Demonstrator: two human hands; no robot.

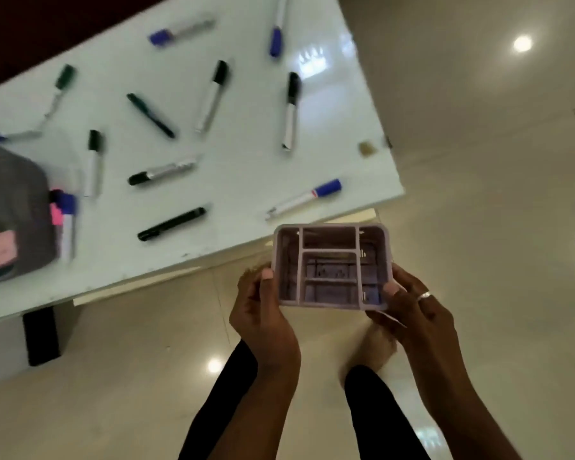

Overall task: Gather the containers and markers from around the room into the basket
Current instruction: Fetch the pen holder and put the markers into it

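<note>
Both hands — left hand (pixel 263 313), right hand (pixel 412 313) — are gripping the lilac divided basket (pixel 331 267) by its sides, fingers clamped on the walls, holding it over the floor just off the table (pixel 246 154) corner. Its compartments are showing empty. Markers — blue-capped marker (pixel 304 198), black marker (pixel 171 224), many others — are lying scattered on the table; gathering is looking barely begun.

Motion blur throughout; ceiling-light glare on glossy floor (pixel 522 43); wide-angle edge distortion.

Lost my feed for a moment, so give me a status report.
Left hand and right hand both gripping the divided basket, empty. Markers scattered on the white table. Nothing in the way.
</note>
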